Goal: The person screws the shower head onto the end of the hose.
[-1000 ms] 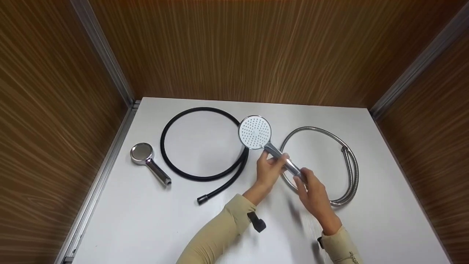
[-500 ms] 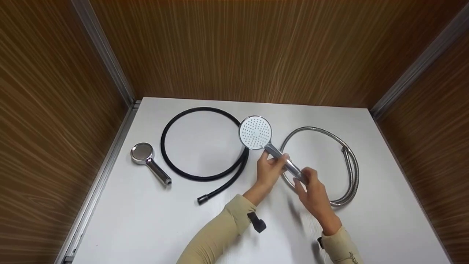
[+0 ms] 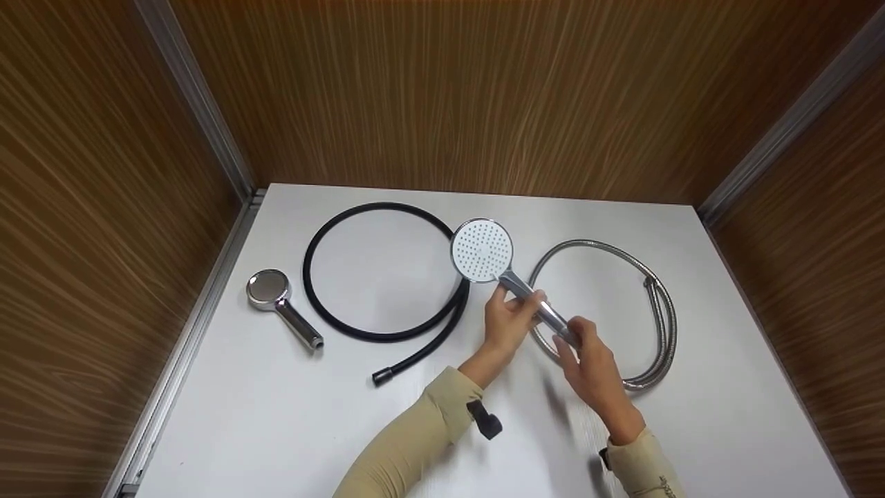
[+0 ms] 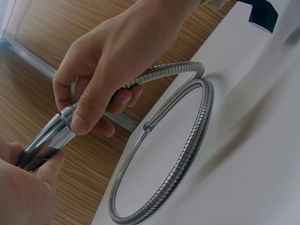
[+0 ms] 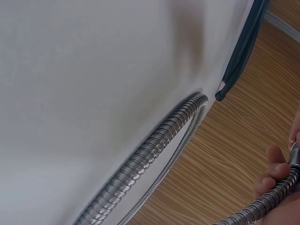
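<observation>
A chrome hand shower [image 3: 482, 250] with a white nozzle face is held above the table, its handle slanting down to the right. My left hand [image 3: 507, 324] grips the handle at mid-length, also seen in the left wrist view. At the handle's lower end, my right hand [image 3: 596, 370] pinches the end of a metal shower hose [image 4: 180, 161] between thumb and fingers. The hose runs along the right palm in the right wrist view, up to a shiny nut [image 5: 294, 157] against the handle. My fingers partly hide this joint, so how far it is screwed on cannot be seen.
The metal hose's loop lies on the white table [image 3: 276, 429] at the right. A black shower hose [image 3: 380, 337] lies coiled left of centre. Further left rests a second, smaller chrome hand shower [image 3: 268, 287]. Wood-patterned walls [image 3: 442, 97] enclose the table's back and sides.
The right hand's fingers have shifted slightly around the handle's lower end. The hand shower, left hand and both hoses on the table look unmoved.
</observation>
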A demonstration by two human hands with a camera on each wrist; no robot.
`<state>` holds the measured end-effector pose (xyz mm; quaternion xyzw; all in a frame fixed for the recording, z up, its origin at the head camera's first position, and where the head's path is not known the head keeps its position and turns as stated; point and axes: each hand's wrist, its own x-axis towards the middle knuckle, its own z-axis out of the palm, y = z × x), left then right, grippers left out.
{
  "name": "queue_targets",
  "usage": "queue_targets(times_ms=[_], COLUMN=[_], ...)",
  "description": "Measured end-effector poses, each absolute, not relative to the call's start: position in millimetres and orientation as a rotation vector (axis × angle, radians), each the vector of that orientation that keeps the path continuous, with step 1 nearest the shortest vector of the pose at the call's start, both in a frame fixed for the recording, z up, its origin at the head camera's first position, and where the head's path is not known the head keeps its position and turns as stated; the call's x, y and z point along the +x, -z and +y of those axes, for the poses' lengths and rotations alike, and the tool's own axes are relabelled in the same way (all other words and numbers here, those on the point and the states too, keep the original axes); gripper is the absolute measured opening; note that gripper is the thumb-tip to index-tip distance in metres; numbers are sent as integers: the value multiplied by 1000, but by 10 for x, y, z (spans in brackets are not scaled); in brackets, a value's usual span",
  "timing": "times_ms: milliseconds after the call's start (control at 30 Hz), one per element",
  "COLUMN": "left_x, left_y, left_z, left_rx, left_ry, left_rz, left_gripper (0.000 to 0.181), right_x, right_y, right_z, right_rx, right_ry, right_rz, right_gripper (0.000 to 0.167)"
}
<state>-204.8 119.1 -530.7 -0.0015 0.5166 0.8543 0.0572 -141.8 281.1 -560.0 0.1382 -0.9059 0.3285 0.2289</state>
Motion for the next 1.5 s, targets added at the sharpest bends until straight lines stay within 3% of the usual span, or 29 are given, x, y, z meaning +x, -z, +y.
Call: queue_targets(times_ms=[233, 1500], left_x=[-2059, -2026], left_y=[5302, 5313], left_z=[1188, 1181], left_rx=[22, 11], left_ry=[-2603, -2613], left_rz=[1557, 1573], left_gripper=[41, 49], right_x=[-1423, -1442], right_y=[5606, 5605], right_z=[2813, 2815], right_rx=[375, 415], right_ry=[-869, -766], right_rz=[-2502, -2456], right_gripper=[37, 35])
